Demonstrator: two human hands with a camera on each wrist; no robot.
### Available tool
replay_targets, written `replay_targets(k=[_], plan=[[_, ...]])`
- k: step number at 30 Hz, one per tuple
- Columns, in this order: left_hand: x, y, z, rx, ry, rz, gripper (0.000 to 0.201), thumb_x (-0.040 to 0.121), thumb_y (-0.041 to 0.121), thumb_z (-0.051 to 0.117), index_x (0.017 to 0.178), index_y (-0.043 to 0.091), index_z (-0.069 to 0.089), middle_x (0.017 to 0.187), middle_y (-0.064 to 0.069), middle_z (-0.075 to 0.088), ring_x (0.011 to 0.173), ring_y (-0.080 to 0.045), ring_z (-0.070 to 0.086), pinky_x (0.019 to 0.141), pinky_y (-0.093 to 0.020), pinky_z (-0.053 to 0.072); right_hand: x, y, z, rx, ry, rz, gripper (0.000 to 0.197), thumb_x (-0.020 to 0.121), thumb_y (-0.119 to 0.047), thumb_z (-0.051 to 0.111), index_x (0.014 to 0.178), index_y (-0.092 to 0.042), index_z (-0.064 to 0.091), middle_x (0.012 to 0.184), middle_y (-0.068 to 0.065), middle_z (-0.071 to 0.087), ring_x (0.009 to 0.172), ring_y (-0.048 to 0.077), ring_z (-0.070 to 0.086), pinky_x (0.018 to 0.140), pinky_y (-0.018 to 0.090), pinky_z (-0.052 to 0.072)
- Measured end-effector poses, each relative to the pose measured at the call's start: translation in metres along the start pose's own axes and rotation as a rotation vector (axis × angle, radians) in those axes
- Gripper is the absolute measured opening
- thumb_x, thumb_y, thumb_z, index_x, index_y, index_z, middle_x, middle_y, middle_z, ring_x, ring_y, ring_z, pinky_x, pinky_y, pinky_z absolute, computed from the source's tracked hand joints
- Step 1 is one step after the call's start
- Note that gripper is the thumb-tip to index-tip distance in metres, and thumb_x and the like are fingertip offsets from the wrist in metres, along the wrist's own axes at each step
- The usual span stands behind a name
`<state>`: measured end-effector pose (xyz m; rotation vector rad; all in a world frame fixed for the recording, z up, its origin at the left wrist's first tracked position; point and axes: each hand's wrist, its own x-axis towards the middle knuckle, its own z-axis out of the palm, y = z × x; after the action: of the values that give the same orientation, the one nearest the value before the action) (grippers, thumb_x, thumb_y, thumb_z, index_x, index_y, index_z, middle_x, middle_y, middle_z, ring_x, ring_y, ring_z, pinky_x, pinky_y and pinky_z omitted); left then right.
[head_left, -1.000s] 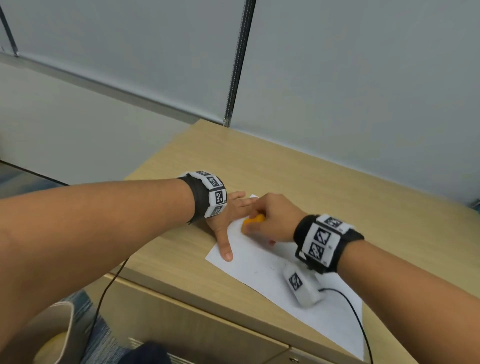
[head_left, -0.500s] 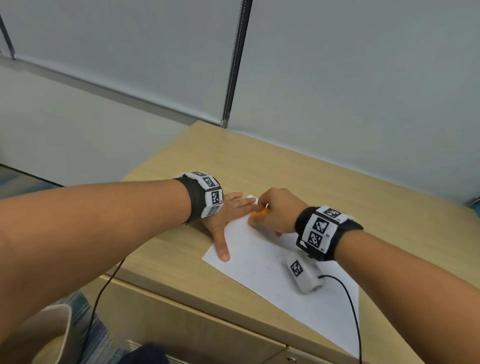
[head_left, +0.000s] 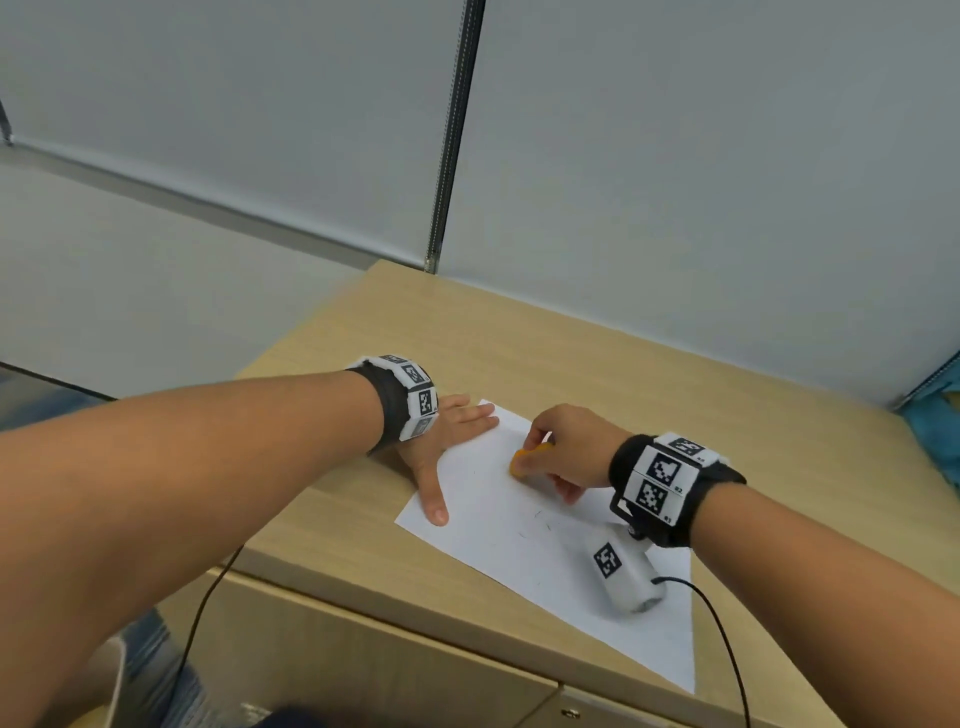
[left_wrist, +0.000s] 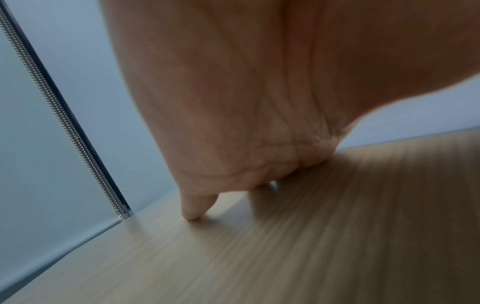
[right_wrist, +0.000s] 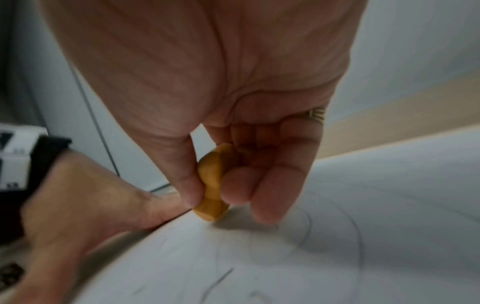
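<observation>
Right hand (head_left: 566, 452) pinches the orange eraser (head_left: 525, 461); flat left hand (head_left: 447, 441) pins the paper (head_left: 519, 561). If that hold slips, rubbing could crumple the paper.

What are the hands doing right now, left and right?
Left hand: open, fingers flat, holding down the paper.
Right hand: closed, pinching the orange eraser against the paper.

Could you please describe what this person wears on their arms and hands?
No sleeves are worn. The left wristband and right wristband are black, with white tiles bearing black markers. A white camera pod with a black cable hangs below the right one. The right hand wears a gold-coloured ring.
</observation>
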<state>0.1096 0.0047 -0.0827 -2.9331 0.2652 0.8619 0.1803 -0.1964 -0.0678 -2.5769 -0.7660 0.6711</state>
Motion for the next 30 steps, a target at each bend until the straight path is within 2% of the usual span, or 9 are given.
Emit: replay_targets(k=[5,9,12,16,19,21,23,26,30], plan=[[0.001,0.007,-0.003,0.0,0.009,-0.056,0.151,0.051,0.088,0.066,0.155,0.024,-0.024,0.162,0.005,-0.029,0.15,-0.021,-0.022,0.122,-0.049,-0.006,-0.018,0.032,0.001,0.222,-0.021,0.059,0.02,0.094,-0.023,0.068,0.109,-0.01,0.066,0.067,0.005,0.057,0.052,0.019,0.059,0.054,0.032,0.058],[-0.009,0.029,0.007,0.022,0.032,-0.151,0.145,0.051,0.103,0.043,0.157,0.023,-0.017,0.165,0.001,-0.021,0.151,-0.024,-0.019,0.121,-0.055,-0.003,-0.021,0.053,0.002,0.233,0.012,0.035,0.017,0.1,-0.022,0.06,0.109,-0.009,0.066,0.072,0.003,0.062,0.057,0.018,0.056,0.063,0.033,0.056],[-0.03,0.046,0.015,0.013,0.016,-0.19,0.133,0.056,0.105,0.026,0.159,0.027,-0.01,0.167,-0.002,-0.012,0.152,-0.026,-0.015,0.12,-0.058,0.0,-0.02,0.054,-0.003,0.256,0.02,0.011,0.019,0.103,-0.022,0.057,0.111,-0.008,0.066,0.068,-0.002,0.062,0.058,0.014,0.054,0.057,0.023,0.053],[-0.068,0.05,0.017,0.083,-0.017,-0.124,0.112,0.069,0.099,0.018,0.159,0.035,0.0,0.167,0.0,-0.001,0.152,-0.028,0.007,0.118,-0.054,0.017,-0.016,0.05,-0.002,0.157,-0.028,-0.028,0.018,0.096,-0.031,0.066,0.11,-0.02,0.066,0.078,-0.004,0.067,0.064,0.015,0.058,0.069,0.03,0.052],[-0.079,0.041,0.011,0.085,0.013,-0.046,0.098,0.077,0.092,0.025,0.157,0.038,0.011,0.158,-0.001,0.024,0.139,-0.027,0.033,0.109,-0.048,0.035,-0.014,0.048,0.001,-0.021,-0.031,-0.078,0.024,0.089,-0.039,0.073,0.11,-0.03,0.064,0.096,-0.004,0.064,0.078,0.016,0.061,0.076,0.031,0.052],[-0.072,0.03,0.003,0.037,0.077,0.002,0.09,0.083,0.084,0.036,0.157,0.038,0.014,0.148,-0.001,0.035,0.13,-0.024,0.041,0.105,-0.045,0.039,-0.015,0.045,0.002,-0.05,-0.003,-0.122,0.025,0.089,-0.039,0.074,0.111,-0.031,0.064,0.097,-0.006,0.06,0.082,0.015,0.059,0.076,0.029,0.051],[-0.056,0.019,-0.003,-0.018,0.122,0.019,0.087,0.087,0.076,0.046,0.158,0.04,0.012,0.152,-0.001,0.031,0.136,-0.025,0.035,0.108,-0.044,0.034,-0.014,0.043,0.003,-0.053,0.032,-0.149,0.026,0.089,-0.038,0.075,0.11,-0.029,0.064,0.095,-0.007,0.059,0.081,0.014,0.057,0.075,0.027,0.05],[-0.035,0.01,-0.007,-0.048,0.064,0.015,0.097,0.083,0.074,0.057,0.155,0.05,-0.003,0.166,0.004,-0.002,0.151,-0.031,0.003,0.116,-0.055,0.012,-0.013,0.037,0.002,-0.029,0.072,-0.18,0.028,0.087,-0.038,0.077,0.11,-0.029,0.063,0.096,-0.005,0.063,0.077,0.015,0.061,0.075,0.027,0.05],[-0.017,0.017,-0.003,0.002,-0.009,-0.023,0.12,0.071,0.079,0.066,0.148,0.053,-0.022,0.161,0.005,-0.032,0.149,-0.032,-0.023,0.114,-0.065,-0.003,-0.019,0.018,0.006,-0.023,0.068,-0.249,0.026,0.089,-0.037,0.076,0.109,-0.026,0.063,0.094,0.0,0.07,0.066,0.01,0.068,0.073,0.028,0.054]])
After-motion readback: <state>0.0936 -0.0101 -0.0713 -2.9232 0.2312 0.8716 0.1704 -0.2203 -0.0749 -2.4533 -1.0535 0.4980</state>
